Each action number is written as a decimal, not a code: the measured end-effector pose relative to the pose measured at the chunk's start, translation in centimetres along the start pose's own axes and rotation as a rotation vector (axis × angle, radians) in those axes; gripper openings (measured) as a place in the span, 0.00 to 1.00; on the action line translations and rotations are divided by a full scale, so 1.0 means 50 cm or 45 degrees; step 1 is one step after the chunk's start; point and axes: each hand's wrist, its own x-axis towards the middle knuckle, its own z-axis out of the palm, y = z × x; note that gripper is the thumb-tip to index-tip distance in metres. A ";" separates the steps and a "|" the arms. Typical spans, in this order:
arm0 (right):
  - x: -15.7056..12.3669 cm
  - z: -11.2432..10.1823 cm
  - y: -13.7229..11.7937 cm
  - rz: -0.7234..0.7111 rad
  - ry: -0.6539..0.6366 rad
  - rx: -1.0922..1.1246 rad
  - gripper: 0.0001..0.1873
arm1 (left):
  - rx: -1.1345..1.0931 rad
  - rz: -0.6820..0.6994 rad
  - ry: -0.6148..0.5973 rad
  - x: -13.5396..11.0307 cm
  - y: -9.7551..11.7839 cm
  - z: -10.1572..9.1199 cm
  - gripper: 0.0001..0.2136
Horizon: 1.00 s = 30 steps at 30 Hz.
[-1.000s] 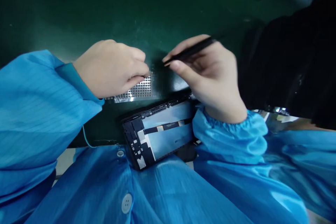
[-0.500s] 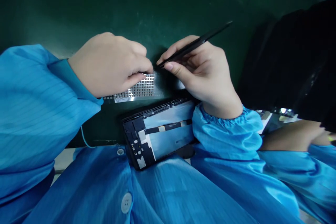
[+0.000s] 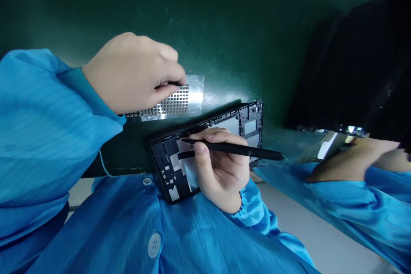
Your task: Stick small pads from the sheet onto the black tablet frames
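Note:
My left hand [image 3: 138, 75] is closed in a pinch at the upper edge of a clear plastic sheet [image 3: 196, 94] covered with rows of small grey square pads [image 3: 176, 102]. Part of the sheet is hidden under that hand. Black tweezers [image 3: 237, 149] are held in my right hand [image 3: 221, 167], their tips pointing left over an opened tablet [image 3: 167, 150]. Whether the tips touch it or carry a pad is too small to tell. The tablet lies tilted near my body, its inner side up, with a black frame and pale panels; my right hand covers its middle.
A dark green mat [image 3: 224, 30] covers the table. To the right rises a large black object [image 3: 349, 68]. Beside it, at the lower right, are another person's forearm [image 3: 343, 158] and blue sleeve [image 3: 340, 199].
My right hand has moved down and left with the tweezers, from beside the pad sheet to over the tablet. My left hand has stayed nearly in place on the sheet.

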 end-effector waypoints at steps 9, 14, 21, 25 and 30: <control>0.014 -0.017 -0.019 -0.061 -0.142 -0.174 0.17 | 0.091 -0.029 -0.079 0.005 0.013 -0.010 0.15; 0.150 -0.058 -0.023 -0.045 -0.381 -0.262 0.09 | 0.115 -0.002 -0.135 0.010 0.012 -0.014 0.16; 0.307 -0.055 0.059 0.052 -0.659 -0.092 0.21 | 0.107 0.102 -0.038 0.004 -0.004 -0.006 0.19; 0.298 -0.055 0.070 0.023 -0.632 -0.016 0.21 | 0.160 0.064 -0.115 0.005 0.005 -0.012 0.24; 0.295 -0.056 0.067 0.012 -0.645 -0.020 0.20 | 0.172 0.017 -0.158 0.008 0.013 -0.018 0.24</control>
